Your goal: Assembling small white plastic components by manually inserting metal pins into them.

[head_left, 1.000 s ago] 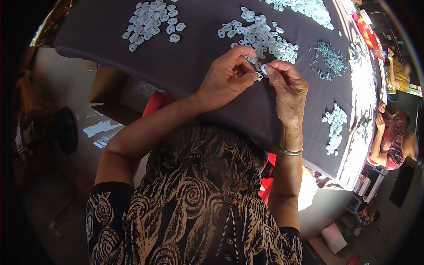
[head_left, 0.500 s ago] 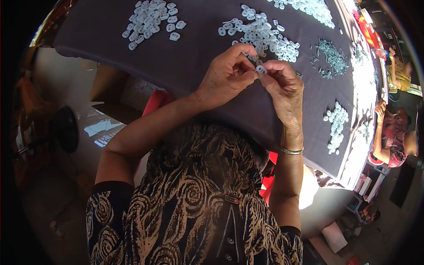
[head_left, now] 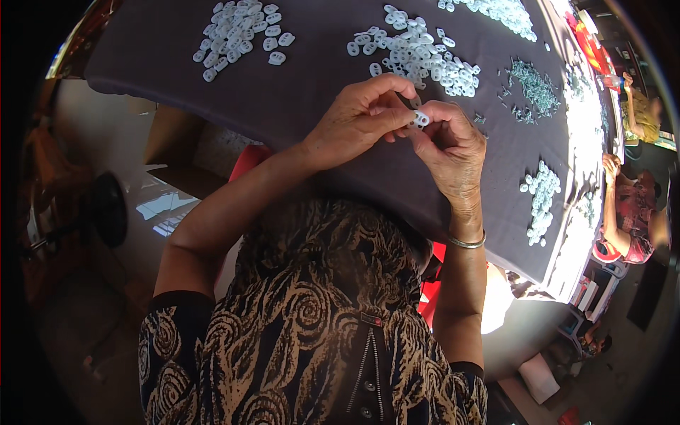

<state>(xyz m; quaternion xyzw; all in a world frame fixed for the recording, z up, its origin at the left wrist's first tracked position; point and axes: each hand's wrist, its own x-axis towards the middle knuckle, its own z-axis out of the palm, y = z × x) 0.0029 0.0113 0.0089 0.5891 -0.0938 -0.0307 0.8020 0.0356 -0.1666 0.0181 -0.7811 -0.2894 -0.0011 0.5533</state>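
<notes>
Above the near edge of the dark tablecloth, both my hands meet at a small white plastic piece [head_left: 421,120], oval with two holes. My right hand [head_left: 457,152] pinches its right side between thumb and index finger. The fingers of my left hand [head_left: 358,120] are closed at its left side; the thumb tip touches it and partly hides it. Just beyond my fingertips lies a heap of similar white two-hole pieces [head_left: 432,64]. Farther left on the cloth is another heap of white oval pieces [head_left: 234,35].
Small greenish metal screws or pins [head_left: 533,92] lie heaped to the right, with a small pile of pale parts [head_left: 541,205] nearer me. More white pieces [head_left: 506,15] spread at the far edge. Across the table sit other people [head_left: 630,212]. An open cardboard box [head_left: 173,138] stands at lower left.
The white piece has turned, so both its holes now face up more plainly. My left hand has shifted slightly left, and my right fingers have changed their grip a little.
</notes>
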